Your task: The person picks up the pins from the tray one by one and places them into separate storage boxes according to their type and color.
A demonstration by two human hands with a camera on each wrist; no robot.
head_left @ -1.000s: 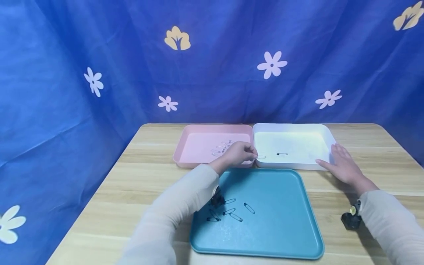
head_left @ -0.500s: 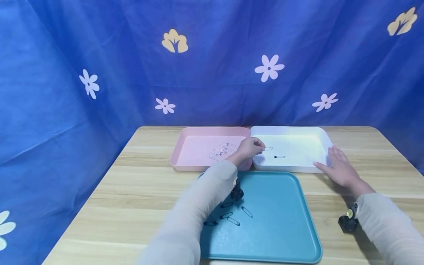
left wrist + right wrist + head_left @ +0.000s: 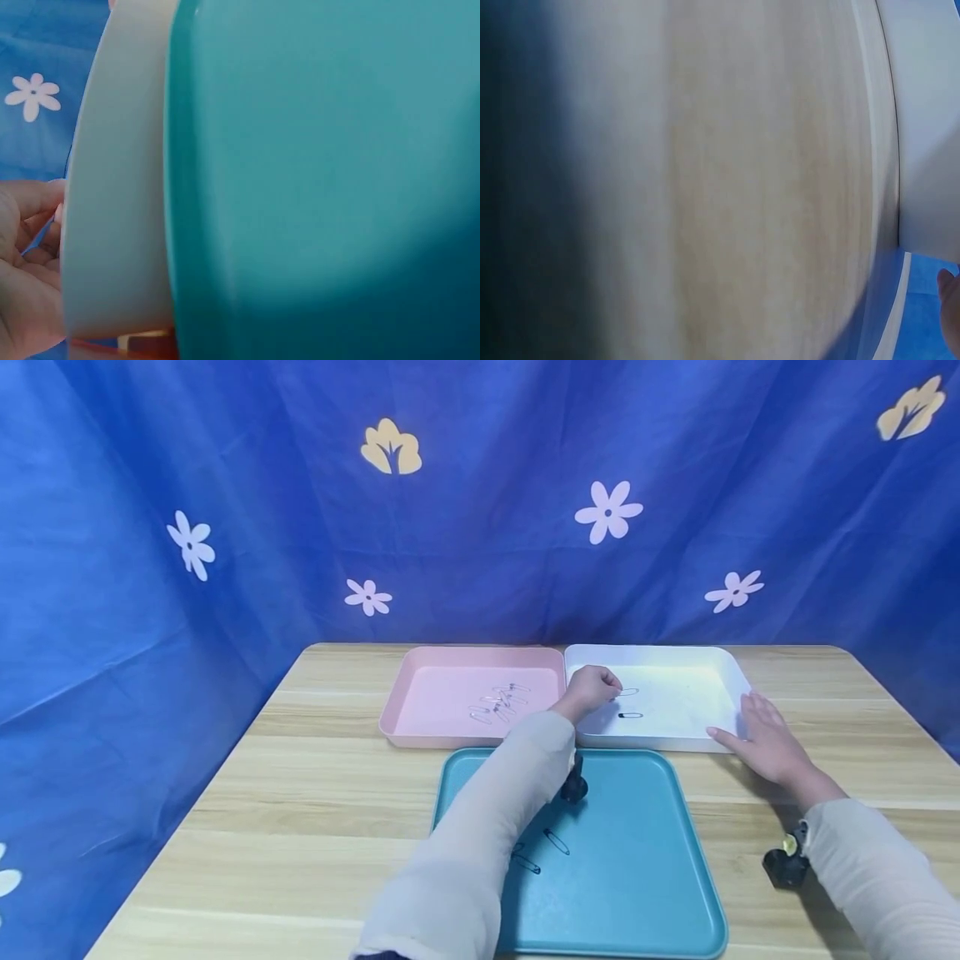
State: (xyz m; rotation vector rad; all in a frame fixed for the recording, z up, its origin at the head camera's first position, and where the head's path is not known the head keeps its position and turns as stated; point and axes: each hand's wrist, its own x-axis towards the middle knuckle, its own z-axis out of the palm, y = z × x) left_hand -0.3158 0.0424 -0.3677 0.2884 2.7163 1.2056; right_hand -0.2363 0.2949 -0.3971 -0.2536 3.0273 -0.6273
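the left hand [image 3: 592,687] is over the left part of the white tray [image 3: 731,672], and its fingers are curled together and pinch a silver safety pin [image 3: 628,692], which sticks out to the right from the fingertips, above the tray floor. just below it, a black safety pin [image 3: 631,715] lies flat on the floor of the same tray. the right hand [image 3: 765,743] rests on the wooden table [image 3: 315,777] at the right front corner of the white tray, with straight and slightly spread fingers that touch the outer wall of the tray; it holds nothing. the pink tray [image 3: 405,693] stands just beside the white one, on its left, the two walls touching, and a small group of silver pins [image 3: 498,702] lies in it. the teal tray [image 3: 652,860] is in front of both, nearer to the person, and two pins [image 3: 555,841] are visible on it beside the left sleeve [image 3: 480,852], while others may be hidden under the arm. in the left wrist view the white tray wall [image 3: 112,187] and the teal tray [image 3: 322,180] fill the picture, and only a part of the left hand [image 3: 26,262] shows at the edge. the right wrist view is blurred and shows mostly the table [image 3: 742,187].
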